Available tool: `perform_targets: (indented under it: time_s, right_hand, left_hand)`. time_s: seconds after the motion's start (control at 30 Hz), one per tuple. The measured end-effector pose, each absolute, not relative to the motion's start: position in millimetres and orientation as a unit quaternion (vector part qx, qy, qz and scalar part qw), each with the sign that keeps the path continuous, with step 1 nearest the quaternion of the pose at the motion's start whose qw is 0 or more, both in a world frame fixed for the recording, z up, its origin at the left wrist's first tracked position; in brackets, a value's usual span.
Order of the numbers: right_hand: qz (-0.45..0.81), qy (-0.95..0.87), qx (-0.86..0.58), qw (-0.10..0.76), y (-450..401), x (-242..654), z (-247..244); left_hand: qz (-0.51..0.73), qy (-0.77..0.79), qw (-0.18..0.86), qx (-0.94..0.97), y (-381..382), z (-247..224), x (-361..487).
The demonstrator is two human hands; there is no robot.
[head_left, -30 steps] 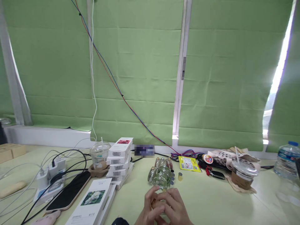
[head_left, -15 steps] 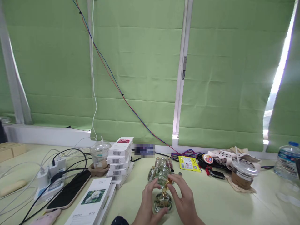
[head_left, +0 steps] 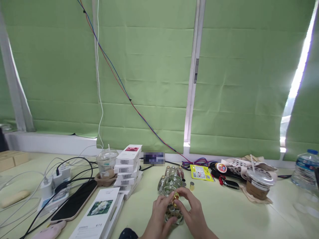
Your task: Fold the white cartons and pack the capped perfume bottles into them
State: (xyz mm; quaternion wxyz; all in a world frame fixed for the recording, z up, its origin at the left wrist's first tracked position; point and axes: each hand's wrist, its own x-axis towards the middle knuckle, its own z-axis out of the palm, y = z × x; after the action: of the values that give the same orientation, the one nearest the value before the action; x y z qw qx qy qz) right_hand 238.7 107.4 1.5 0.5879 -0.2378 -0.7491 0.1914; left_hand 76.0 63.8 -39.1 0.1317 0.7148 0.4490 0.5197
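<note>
While the left hand [head_left: 157, 212] wraps around a glass bottle [head_left: 178, 217], the right hand [head_left: 194, 209] pinches a shiny gold top [head_left: 176, 195] between thumb and pointer finger. The hands are close together, and the bottle is low down, at 6 o'clock from a bunch of other bottles [head_left: 171, 182]. Compared with half a second ago, the gold top is a bit lower and more toward 9 o'clock, so it looks lined up with the bottle's neck. That seems to put the work right at the neck now. I can't tell if the top is tight or only touching, because fingers hide some of it. A small gold piece [head_left: 191, 186], mostly hidden half a second ago, shows again at 1 o'clock from the held bottle.
</note>
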Motion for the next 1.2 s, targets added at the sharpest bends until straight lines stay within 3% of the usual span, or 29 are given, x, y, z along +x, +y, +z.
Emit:
perform_targets:
  time_s: [0.5, 1.2]
  right_hand:
    - [0.13, -0.765, -0.214, 0.593, 111.2, 238.9, -6.6]
    - [0.16, -0.788, -0.221, 0.553, 113.3, 240.7, -7.8]
  left_hand:
    - [0.494, 0.456, 0.132, 0.729, 61.0, -28.4, 78.5]
    - [0.473, 0.491, 0.131, 0.72, 56.3, -18.5, 82.2]
